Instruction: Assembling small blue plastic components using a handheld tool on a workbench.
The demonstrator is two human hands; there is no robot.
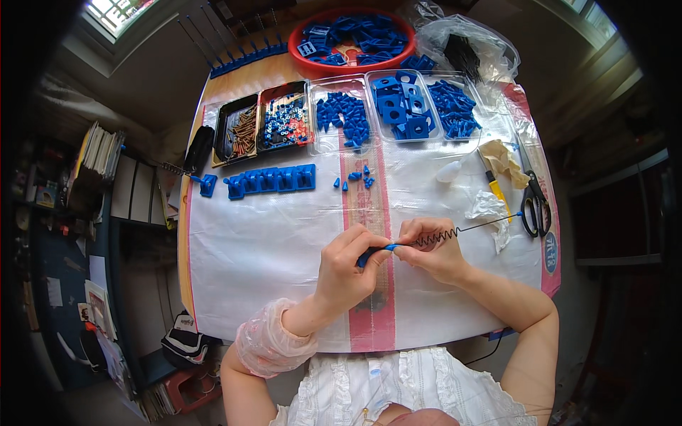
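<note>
Blue plastic is what I see most of here: my left hand (346, 266) pinches a small blue cone-shaped plastic piece (371, 253) between thumb and curled fingers, and my right hand (432, 250) closes its fingertips on the coiled end of a thin black wire spring with a long straight tail (455, 231), the tail running out to the right toward a crumpled bit of clear plastic (489, 207). The cone and the spring meet between my two hands, just above the white plastic sheet (270, 248) covering the wooden table, over its pink middle stripe. Beyond my hands I count one row of five joined blue square blocks (271, 180), with one more blue block (207, 185) lying apart to its left, and a loose scatter of about seven tiny blue cones (359, 176). Along the far edge stand five trays: one black tray of brown screws (238, 128), one black tray of mixed small blue and red rings (285, 117), and three clear trays of blue parts (398, 105). Behind them sits one red round basin of blue pieces (353, 39). To the right lie one pair of black-handled scissors (534, 206) and one yellow-handled knife (497, 188).
</note>
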